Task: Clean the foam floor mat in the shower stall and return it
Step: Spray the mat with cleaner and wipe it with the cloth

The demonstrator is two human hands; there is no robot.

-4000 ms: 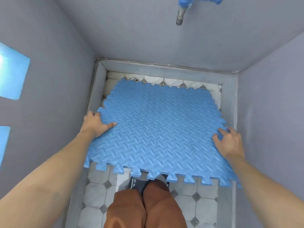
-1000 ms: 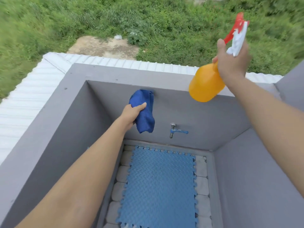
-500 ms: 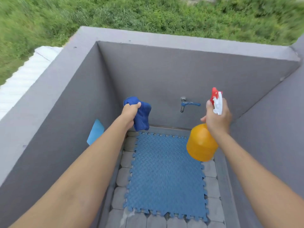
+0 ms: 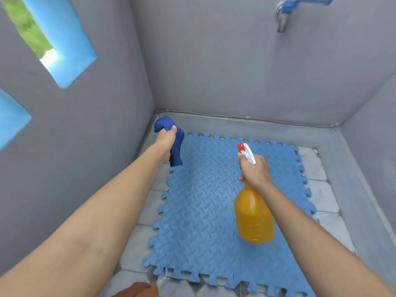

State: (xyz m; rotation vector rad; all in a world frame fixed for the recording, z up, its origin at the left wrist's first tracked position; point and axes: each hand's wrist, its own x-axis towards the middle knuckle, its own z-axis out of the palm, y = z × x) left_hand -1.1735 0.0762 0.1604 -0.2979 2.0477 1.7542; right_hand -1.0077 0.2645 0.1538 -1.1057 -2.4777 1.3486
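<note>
Foam mat (image 4: 203,211): light blue, interlocking edges, lying flat on the tiled floor (image 4: 323,196) of the grey-walled stall. Left hand (image 4: 166,139): clenched round a dark blue cloth (image 4: 176,151), held above the mat's far left corner. Right hand (image 4: 255,171): grasping the neck of an orange spray bottle (image 4: 254,219), red-and-white trigger head, held over the mat's middle. Blue tap (image 4: 285,11): on the wall beyond the mat's far edge.

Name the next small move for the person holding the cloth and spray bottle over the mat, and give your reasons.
Probably squeeze the trigger. The right hand holds the orange spray bottle above the foam mat, nozzle pointing away over it, while the left hand grips the blue cloth clear of the surface, ready for wiping afterwards.
</note>
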